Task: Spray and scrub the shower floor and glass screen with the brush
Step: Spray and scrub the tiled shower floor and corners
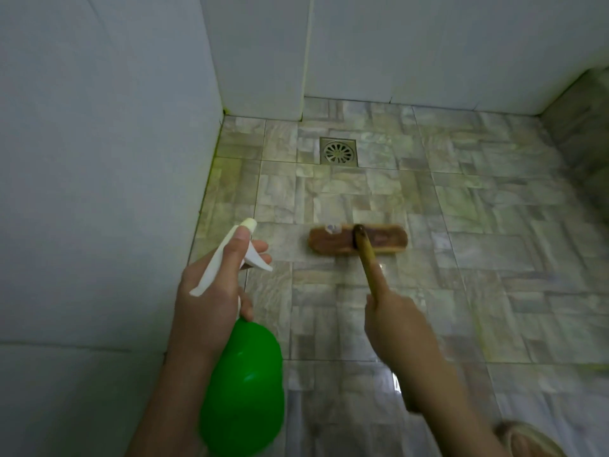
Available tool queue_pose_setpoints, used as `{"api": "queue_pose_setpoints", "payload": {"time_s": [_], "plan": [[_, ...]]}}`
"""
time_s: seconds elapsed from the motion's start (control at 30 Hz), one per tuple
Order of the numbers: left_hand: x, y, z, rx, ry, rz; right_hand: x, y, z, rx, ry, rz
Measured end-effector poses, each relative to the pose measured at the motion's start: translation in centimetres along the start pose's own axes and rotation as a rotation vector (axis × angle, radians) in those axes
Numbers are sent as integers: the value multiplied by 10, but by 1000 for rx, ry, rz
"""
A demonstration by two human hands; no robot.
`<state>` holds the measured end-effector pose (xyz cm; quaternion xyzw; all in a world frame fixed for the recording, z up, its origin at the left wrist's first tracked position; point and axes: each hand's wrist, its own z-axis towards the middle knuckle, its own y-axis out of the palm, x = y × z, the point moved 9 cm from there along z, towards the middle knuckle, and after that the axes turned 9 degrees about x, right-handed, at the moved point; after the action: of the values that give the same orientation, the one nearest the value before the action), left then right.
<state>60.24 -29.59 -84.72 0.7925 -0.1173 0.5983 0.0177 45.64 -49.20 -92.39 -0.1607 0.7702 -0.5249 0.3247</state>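
Observation:
My left hand (pixel 217 291) grips a green spray bottle (pixel 245 387) by its white trigger head, fingers curled on the trigger, nozzle pointing towards the left wall. My right hand (pixel 395 321) grips the wooden handle of a long brush. The brown brush head (pixel 333 240) lies flat on the mottled grey shower floor (pixel 461 258), in front of both hands. No glass screen is visible in this view.
A square metal floor drain (pixel 338 151) sits beyond the brush near the back wall. White tiled walls (pixel 99 159) close in on the left and at the back. A raised tiled edge (pixel 583 127) runs along the right. A foot (pixel 527 440) shows at the bottom right.

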Motion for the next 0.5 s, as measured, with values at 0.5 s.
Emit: {"api": "queue_pose_setpoints", "payload": {"time_s": [0.5], "plan": [[-1,35,-21,-94,-10,36,45,-29,-86,-77,48,3]]}}
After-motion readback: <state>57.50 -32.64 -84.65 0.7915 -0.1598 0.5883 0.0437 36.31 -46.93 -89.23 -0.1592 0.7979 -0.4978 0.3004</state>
